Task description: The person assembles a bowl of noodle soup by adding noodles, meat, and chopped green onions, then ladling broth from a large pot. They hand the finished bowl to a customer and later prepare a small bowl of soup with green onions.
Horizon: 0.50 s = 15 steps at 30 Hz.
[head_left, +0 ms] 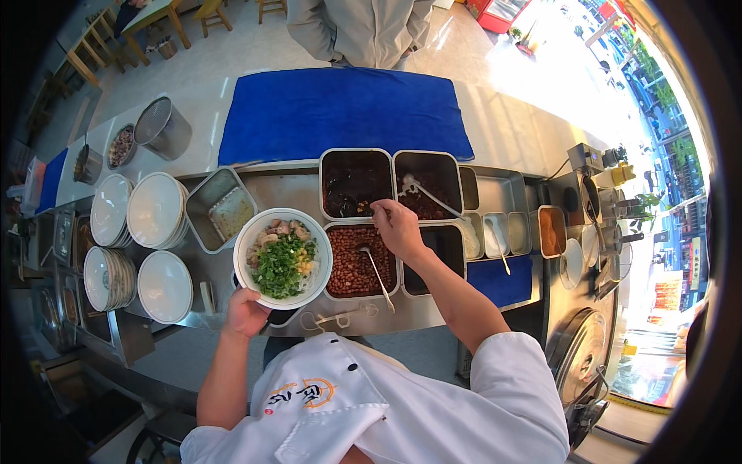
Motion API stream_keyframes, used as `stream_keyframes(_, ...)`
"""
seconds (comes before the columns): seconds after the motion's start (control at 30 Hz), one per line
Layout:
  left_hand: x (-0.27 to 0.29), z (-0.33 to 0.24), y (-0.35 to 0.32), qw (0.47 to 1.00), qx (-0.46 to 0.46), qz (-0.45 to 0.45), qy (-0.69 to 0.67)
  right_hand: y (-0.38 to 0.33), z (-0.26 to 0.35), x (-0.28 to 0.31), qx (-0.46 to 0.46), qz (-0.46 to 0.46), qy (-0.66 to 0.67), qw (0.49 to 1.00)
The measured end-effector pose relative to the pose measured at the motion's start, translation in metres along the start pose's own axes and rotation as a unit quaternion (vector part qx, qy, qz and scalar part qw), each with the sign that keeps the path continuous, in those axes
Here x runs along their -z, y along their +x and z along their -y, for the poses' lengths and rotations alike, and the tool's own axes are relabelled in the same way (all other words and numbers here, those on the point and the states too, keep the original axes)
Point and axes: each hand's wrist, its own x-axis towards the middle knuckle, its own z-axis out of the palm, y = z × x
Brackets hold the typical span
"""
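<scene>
My left hand [246, 311] grips a white bowl [321, 288] by its near-left rim. In the bowl lie chopped green onions [280, 265], pieces of meat and small yellow bits over something pale. My right hand [399, 230] is closed, fingertips together, at the near-right edge of a steel container of dark red sauce [357, 174]; whatever is between the fingers is hidden. Below that wrist stands a container of reddish-brown beans or peanuts [348, 271] with a metal spoon [379, 280] in it. A ladle [429, 193] rests in the neighbouring dark container.
Stacked white bowls [154, 209] and an emptied-looking steel pan [220, 209] stand left. Small seasoning tubs [519, 232] and an orange-brown powder tub [552, 232] line the right. A blue cloth [344, 112] covers the far counter, where a person [359, 31] stands.
</scene>
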Motion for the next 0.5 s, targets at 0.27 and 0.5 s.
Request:
stream_keyframes(0.27,-0.0031,-0.0019,0.0015,1.0,0.003,0.015,0.006,-0.0012,-0.0015,-0.0048,0.05,0.081,0.006,0.995)
stream_keyframes(0.5,-0.003,0.0,0.004,1.0,0.004,0.012,0.004,0.0003,-0.0093,-0.0042,-0.27,0.007,0.325,0.906)
